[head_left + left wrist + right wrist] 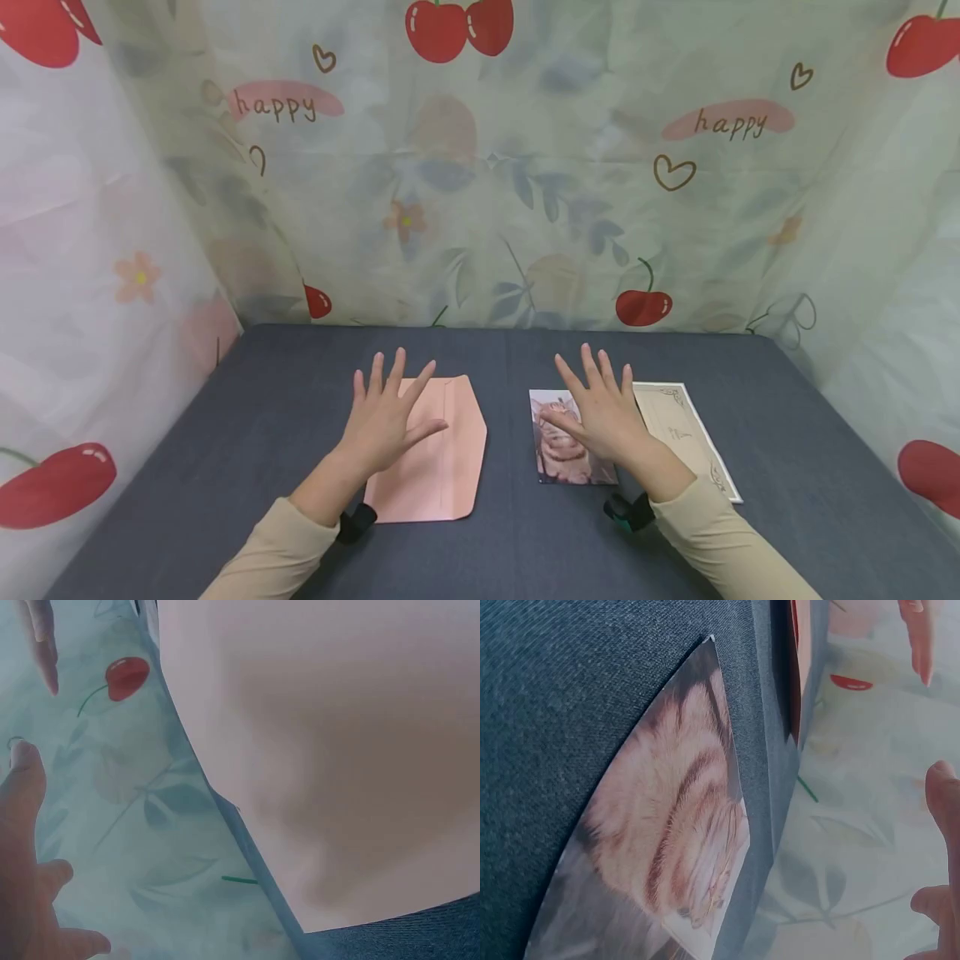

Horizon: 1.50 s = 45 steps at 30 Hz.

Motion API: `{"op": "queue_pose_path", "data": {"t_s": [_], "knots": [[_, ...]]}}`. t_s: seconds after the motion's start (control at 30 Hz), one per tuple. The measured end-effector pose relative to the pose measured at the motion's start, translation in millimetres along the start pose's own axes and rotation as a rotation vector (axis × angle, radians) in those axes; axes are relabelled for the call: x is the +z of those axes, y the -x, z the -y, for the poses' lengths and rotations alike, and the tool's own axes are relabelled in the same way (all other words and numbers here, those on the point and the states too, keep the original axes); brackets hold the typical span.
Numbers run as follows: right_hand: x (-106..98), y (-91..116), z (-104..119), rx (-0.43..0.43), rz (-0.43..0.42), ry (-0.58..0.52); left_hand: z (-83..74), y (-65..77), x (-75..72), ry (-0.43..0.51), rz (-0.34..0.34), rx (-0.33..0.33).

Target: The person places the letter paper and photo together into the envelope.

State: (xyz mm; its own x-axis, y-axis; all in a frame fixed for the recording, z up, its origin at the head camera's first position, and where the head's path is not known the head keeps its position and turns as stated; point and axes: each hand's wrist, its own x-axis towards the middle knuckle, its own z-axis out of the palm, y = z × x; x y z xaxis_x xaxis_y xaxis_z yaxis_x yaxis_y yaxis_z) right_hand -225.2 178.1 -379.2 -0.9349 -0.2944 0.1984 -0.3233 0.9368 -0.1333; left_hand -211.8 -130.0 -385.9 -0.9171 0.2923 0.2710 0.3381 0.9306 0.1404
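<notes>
My left hand (382, 425) hovers with fingers spread over a pink envelope (465, 450), whose flap side faces right. In the left wrist view the envelope (360, 765) fills much of the picture, with the hand's shadow on it. Above a photo card of a striped cat (558, 458), my right hand (609, 417) is held up, fingers apart and holding nothing. The right wrist view shows the cat card (667, 802) lying on the cloth. Partly behind the right hand and forearm lies a cream card (678, 425) with a white border and dark corner ornaments.
A dark blue-grey cloth (510, 550) covers the table. Its far edge meets a hanging curtain (487, 208) printed with cherries, hearts and leaves, which also encloses the left and right sides. Each wrist wears a small dark camera strap (356, 523).
</notes>
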Motion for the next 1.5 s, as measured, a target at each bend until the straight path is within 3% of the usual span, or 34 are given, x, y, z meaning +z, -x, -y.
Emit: {"op": "queue_pose_path", "data": {"t_s": [0.33, 0.5, 0.8, 1.0, 1.23, 1.5], "knots": [[-3, 2, 1, -0.008, -0.019, 0.003, -2.6, 0.4, -2.4, 0.005, 0.005, 0.006], [-7, 4, 3, -0.029, -0.031, -0.05, -4.4, 1.0, -5.0, 0.01, 0.003, 0.024], [1, 7, 19, -0.164, -0.064, -0.217, -9.4, 4.8, -9.7, 0.058, 0.046, 0.051], [9, 10, 35, -0.249, -0.01, -0.257, -11.2, 6.5, -7.6, 0.101, 0.053, 0.069], [21, 9, 50, -0.323, 0.076, -0.281, -12.4, 8.0, -2.9, 0.111, 0.13, 0.056], [35, 7, 61, -0.399, 0.095, -0.29, -13.8, 10.9, 7.9, 0.131, 0.225, 0.074]]}}
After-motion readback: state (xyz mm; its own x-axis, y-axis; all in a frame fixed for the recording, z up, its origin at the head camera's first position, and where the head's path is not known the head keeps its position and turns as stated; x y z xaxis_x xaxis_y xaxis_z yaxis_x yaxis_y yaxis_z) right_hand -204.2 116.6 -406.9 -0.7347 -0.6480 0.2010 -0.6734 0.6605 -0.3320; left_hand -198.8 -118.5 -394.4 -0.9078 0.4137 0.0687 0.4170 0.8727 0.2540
